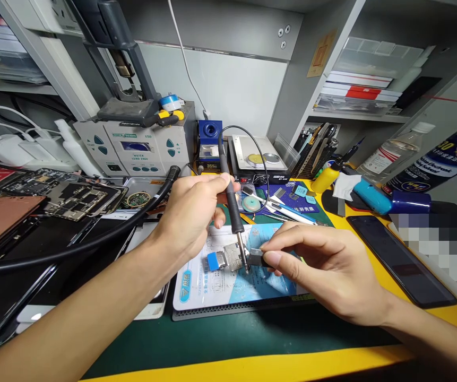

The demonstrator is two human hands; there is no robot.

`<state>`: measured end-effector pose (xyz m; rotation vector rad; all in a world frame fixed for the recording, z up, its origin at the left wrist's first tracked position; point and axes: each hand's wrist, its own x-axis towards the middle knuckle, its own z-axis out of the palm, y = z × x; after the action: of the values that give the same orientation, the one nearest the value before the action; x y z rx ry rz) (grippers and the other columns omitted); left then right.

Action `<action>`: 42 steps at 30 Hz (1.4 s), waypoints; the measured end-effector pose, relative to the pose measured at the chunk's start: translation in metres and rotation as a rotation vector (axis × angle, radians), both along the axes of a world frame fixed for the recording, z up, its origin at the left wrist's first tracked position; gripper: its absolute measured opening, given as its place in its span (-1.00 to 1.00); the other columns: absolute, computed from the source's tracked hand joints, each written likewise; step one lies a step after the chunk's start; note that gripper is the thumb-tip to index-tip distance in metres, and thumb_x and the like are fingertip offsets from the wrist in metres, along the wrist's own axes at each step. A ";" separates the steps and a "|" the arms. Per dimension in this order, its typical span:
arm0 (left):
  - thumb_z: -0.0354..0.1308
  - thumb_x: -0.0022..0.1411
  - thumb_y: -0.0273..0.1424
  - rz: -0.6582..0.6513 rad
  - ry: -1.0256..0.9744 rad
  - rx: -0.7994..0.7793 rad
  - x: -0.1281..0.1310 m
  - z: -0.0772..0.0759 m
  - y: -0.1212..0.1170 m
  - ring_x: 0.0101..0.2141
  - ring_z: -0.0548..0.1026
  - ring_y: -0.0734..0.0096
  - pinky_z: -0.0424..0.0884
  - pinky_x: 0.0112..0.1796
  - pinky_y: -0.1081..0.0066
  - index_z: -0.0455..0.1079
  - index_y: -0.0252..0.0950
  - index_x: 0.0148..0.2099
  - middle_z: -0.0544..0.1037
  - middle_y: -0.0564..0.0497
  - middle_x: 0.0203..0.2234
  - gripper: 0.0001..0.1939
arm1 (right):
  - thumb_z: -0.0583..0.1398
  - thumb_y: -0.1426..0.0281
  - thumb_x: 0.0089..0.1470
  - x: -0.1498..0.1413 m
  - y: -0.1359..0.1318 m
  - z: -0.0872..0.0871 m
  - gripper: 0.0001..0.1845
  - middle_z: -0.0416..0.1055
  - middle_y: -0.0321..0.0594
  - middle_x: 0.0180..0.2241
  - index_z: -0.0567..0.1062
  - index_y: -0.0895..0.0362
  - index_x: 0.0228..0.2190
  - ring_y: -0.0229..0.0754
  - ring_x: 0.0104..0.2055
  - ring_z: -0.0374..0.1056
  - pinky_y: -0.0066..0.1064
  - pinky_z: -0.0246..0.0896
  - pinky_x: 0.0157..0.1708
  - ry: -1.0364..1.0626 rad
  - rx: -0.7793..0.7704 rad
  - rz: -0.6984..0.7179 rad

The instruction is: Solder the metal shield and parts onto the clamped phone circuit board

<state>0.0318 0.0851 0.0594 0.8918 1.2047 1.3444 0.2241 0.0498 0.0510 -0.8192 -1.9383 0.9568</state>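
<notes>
My left hand point(190, 215) is closed round the soldering iron point(232, 204), grip high on the handle, tip angled down. The tip sits at the right end of the metal bracket point(230, 257), touching it or just beside it; I cannot tell which from here. My right hand point(324, 270) pinches a small black piece point(255, 258) between thumb and fingers, pressed up to the same end. The bracket lies on a printed card point(196, 286), with a blue block point(214, 261) at its left end.

Margins: in front, the card's edge, then a band of green mat point(244, 331) up to the yellow front edge of the surface point(252, 366). To the right, a phone point(401, 260) lies near my right hand. To the left, a black hose point(69, 249) runs just behind my left forearm.
</notes>
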 end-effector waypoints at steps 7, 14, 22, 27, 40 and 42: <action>0.19 0.36 -0.41 0.013 0.001 0.002 0.001 0.001 0.001 -0.55 0.38 0.65 0.13 -0.70 0.66 0.42 -0.40 -0.25 0.50 0.06 -0.39 -0.85 | 0.33 0.54 0.12 0.001 0.000 0.000 -0.91 0.60 -0.26 -0.46 0.65 0.16 -0.38 -0.31 -0.46 0.46 -0.51 0.38 -0.46 -0.001 -0.043 0.015; 0.19 0.36 -0.41 0.008 0.000 0.006 0.001 0.000 0.001 -0.55 0.38 0.64 0.13 -0.70 0.66 0.43 -0.40 -0.25 0.50 0.06 -0.39 -0.86 | 0.33 0.53 0.13 0.002 -0.001 -0.001 -0.92 0.59 -0.28 -0.46 0.66 0.16 -0.37 -0.32 -0.46 0.46 -0.51 0.38 -0.43 -0.004 -0.030 0.005; 0.20 0.36 -0.40 0.000 0.018 0.014 0.001 -0.001 0.001 -0.52 0.40 0.63 0.15 -0.68 0.65 0.43 -0.39 -0.25 0.51 0.04 -0.37 -0.85 | 0.33 0.53 0.14 0.002 0.000 -0.001 -0.91 0.61 -0.30 -0.43 0.65 0.11 -0.36 -0.31 -0.44 0.48 -0.52 0.40 -0.41 0.009 -0.043 0.011; 0.21 0.33 -0.39 -0.005 0.021 0.019 0.000 -0.001 -0.001 -0.52 0.40 0.62 0.13 -0.69 0.64 0.45 -0.39 -0.25 0.53 0.02 -0.35 -0.86 | 0.33 0.51 0.16 0.003 0.001 -0.004 -0.90 0.62 -0.31 -0.38 0.66 0.08 -0.32 -0.30 -0.39 0.49 -0.53 0.39 -0.38 0.003 -0.004 -0.072; 0.33 0.14 -0.32 0.006 0.063 0.044 0.003 -0.002 -0.003 -0.62 0.34 0.60 0.07 -0.72 0.53 0.54 -0.34 -0.34 0.56 -0.03 -0.36 -0.84 | 0.33 0.51 0.17 0.001 0.003 -0.008 -0.88 0.59 -0.33 -0.39 0.67 0.07 -0.29 -0.33 -0.40 0.45 -0.52 0.37 -0.38 0.001 0.040 -0.053; 0.33 0.13 -0.31 0.002 0.077 0.053 0.003 -0.002 -0.004 -0.62 0.33 0.60 0.07 -0.71 0.53 0.55 -0.32 -0.34 0.57 -0.02 -0.35 -0.84 | 0.32 0.51 0.17 0.001 0.003 -0.008 -0.89 0.59 -0.31 -0.39 0.67 0.08 -0.28 -0.32 -0.41 0.45 -0.51 0.37 -0.38 -0.012 0.046 -0.052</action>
<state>0.0349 0.0813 0.0569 0.9879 1.2345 1.3594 0.2251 0.0531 0.0428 -0.8465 -1.9325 0.8755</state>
